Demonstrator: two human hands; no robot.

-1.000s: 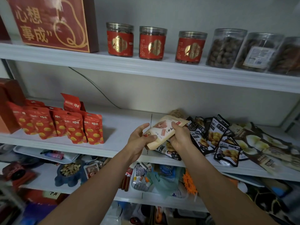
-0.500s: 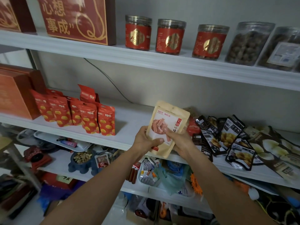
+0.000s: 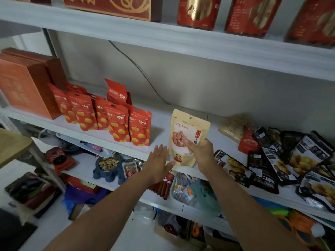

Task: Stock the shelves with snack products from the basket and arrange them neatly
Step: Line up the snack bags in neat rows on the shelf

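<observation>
Right hand (image 3: 200,151): thumb and fingers pinch the lower right of a beige matt stand-up pouch printed with reddish sticks (image 3: 188,131). The pouch is held upright, its base at the front edge of the white smooth-boarded middle shelf (image 3: 163,127).

Left hand (image 3: 159,165): flat, fingers straight, holding nothing, just beside the pouch's lower left corner. Contact cannot be told.

Stocked, by my reckoning: glossy red film pouches with yellow print (image 3: 117,122), standing in a fairly tidy row at left, one taller behind. Beside them are rigid orange card boxes (image 3: 23,87).

Outstanding: the beige pouch is not yet released and stands in the bare gap at mid-shelf. Black glossy film pouches (image 3: 272,160) lie flat and overlapping in a heap at right, so these probably want standing up. A pale straw-coloured packet (image 3: 233,127) lies behind them. No basket shows, so the remaining stock is unknown.

Handling: the pouches are thin and flexible, with a flat seal and a hang-hole at the top. They are likely to topple unless the base is spread.
</observation>
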